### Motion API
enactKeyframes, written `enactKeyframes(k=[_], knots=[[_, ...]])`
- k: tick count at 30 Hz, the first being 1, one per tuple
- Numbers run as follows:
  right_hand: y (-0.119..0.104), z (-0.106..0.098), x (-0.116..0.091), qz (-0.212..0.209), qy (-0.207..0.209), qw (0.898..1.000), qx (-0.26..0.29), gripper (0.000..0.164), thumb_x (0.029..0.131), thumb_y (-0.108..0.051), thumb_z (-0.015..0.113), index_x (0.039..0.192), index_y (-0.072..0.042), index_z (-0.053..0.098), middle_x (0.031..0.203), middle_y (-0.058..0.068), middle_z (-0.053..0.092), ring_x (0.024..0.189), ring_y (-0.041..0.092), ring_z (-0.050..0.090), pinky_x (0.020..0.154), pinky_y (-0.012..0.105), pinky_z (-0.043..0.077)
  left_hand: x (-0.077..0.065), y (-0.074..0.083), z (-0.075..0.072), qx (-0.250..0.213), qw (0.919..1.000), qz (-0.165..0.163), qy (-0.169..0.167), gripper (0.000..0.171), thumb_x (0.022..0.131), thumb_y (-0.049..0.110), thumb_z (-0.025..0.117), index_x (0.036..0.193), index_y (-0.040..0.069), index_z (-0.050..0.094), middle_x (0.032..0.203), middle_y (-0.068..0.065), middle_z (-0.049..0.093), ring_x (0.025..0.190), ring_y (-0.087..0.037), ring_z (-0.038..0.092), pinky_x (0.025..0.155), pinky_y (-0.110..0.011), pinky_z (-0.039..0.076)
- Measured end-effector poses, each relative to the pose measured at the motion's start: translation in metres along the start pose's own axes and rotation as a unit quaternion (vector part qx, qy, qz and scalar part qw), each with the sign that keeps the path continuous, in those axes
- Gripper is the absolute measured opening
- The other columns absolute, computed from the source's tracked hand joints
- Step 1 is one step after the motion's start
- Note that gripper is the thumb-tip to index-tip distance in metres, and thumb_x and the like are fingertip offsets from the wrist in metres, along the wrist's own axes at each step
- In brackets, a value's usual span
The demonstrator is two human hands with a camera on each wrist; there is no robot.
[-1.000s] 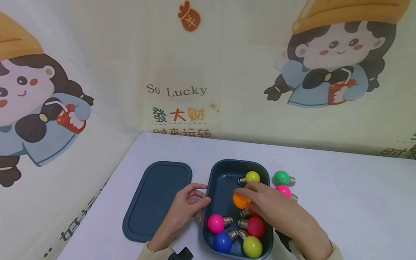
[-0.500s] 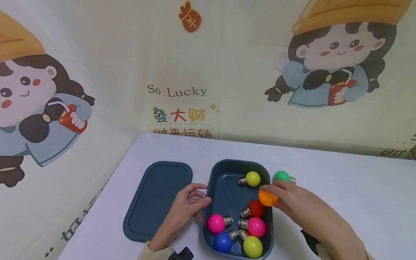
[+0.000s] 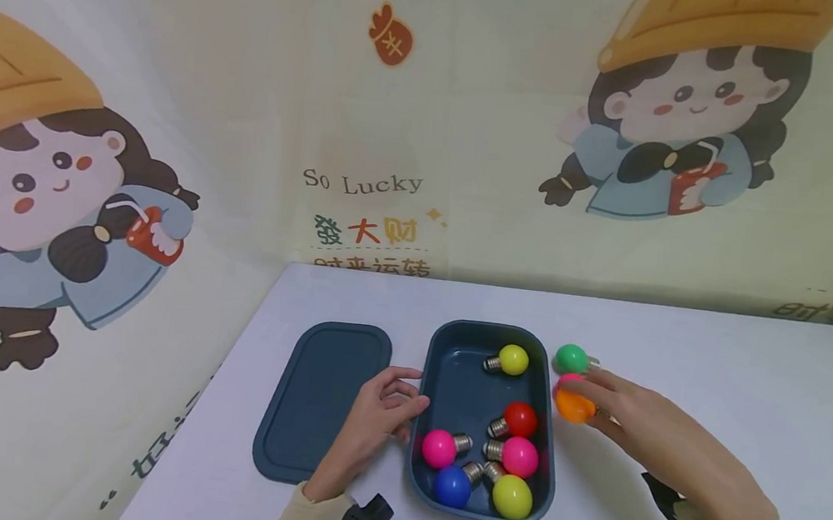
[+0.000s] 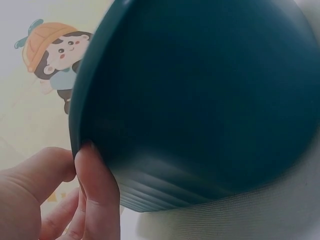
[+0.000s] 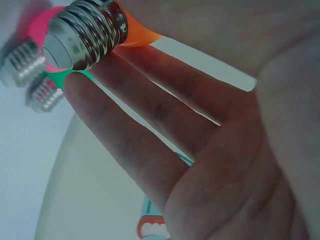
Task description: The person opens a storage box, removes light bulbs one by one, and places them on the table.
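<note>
My right hand (image 3: pixel 649 421) pinches an orange light bulb (image 3: pixel 574 407) just right of the dark blue box (image 3: pixel 424 395). In the right wrist view its metal screw base (image 5: pixel 90 35) points out while the other fingers extend. Behind it a pink bulb (image 3: pixel 569 381) is partly covered, and a green bulb (image 3: pixel 570 358) lies just beyond. At the box's left rim, my left hand (image 3: pixel 379 411) holds the edge with thumb and finger, as the left wrist view shows against the box wall (image 4: pixel 210 100).
Inside the box lie a red bulb (image 3: pixel 520 419), pink bulbs (image 3: pixel 520 457), a blue bulb (image 3: pixel 451 487) and yellow bulbs (image 3: pixel 512 497). A flat dark blue lid (image 3: pixel 320 401) lies on the white table (image 3: pixel 715 364) to the left. A printed cloth hangs behind.
My right hand has carried the orange bulb from above the box over its right rim to the outside. The left hand stays at the left rim.
</note>
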State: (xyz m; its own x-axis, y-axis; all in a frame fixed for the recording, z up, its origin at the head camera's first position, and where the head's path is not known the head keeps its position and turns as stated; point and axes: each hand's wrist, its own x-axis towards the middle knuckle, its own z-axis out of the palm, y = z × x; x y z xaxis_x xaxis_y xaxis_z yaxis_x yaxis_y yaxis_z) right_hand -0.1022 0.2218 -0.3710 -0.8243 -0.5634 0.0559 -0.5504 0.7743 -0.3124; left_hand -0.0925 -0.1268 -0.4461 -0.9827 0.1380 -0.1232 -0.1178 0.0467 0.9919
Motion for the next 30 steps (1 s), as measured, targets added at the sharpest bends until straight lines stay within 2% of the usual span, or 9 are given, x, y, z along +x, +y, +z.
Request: enactKeyframes(k=[10, 16, 22, 30], knots=[[0.012, 0.019, -0.001, 0.028, -0.040, 0.999, 0.013, 0.050, 0.078, -0.009, 0.083, 0.124, -0.018, 0.067, 0.108, 0.004, 0.068, 0.094, 0.023, 0.067, 0.076, 0.042, 0.060, 0.000, -0.001, 0.000, -0.003, 1.0000, 0.003, 0.000, 0.046, 0.088, 0.014, 0.076, 0.130, 0.005, 0.057, 0.093, -0.005, 0.061, 0.066, -0.011, 0.058, 0.051, -0.024, 0.052], [0.017, 0.024, 0.001, 0.052, -0.069, 0.996, 0.007, 0.044, 0.077, -0.008, 0.082, 0.119, -0.015, 0.070, 0.108, 0.008, 0.068, 0.094, 0.027, 0.067, 0.076, 0.044, 0.060, 0.001, -0.001, 0.000, 0.002, 1.0000, 0.002, 0.000, 0.047, 0.088, 0.015, 0.076, 0.130, 0.004, 0.057, 0.093, -0.004, 0.060, 0.065, -0.012, 0.058, 0.051, -0.024, 0.052], [0.021, 0.028, 0.002, 0.063, -0.081, 0.995, 0.008, 0.043, 0.077, -0.007, 0.082, 0.118, -0.012, 0.070, 0.110, 0.011, 0.070, 0.099, 0.034, 0.067, 0.079, 0.048, 0.059, 0.001, -0.001, 0.001, 0.006, 0.9999, 0.008, 0.001, 0.048, 0.089, 0.016, 0.076, 0.131, 0.002, 0.056, 0.093, -0.005, 0.060, 0.064, -0.012, 0.057, 0.052, -0.025, 0.052], [0.023, 0.029, 0.006, 0.066, -0.095, 0.993, 0.021, 0.043, 0.077, -0.006, 0.082, 0.118, -0.011, 0.071, 0.109, 0.007, 0.072, 0.097, 0.028, 0.067, 0.082, 0.047, 0.058, -0.001, 0.001, 0.001, 0.006, 1.0000, 0.008, 0.001, 0.048, 0.089, 0.015, 0.075, 0.131, 0.003, 0.056, 0.093, -0.004, 0.061, 0.065, -0.012, 0.058, 0.052, -0.024, 0.053]])
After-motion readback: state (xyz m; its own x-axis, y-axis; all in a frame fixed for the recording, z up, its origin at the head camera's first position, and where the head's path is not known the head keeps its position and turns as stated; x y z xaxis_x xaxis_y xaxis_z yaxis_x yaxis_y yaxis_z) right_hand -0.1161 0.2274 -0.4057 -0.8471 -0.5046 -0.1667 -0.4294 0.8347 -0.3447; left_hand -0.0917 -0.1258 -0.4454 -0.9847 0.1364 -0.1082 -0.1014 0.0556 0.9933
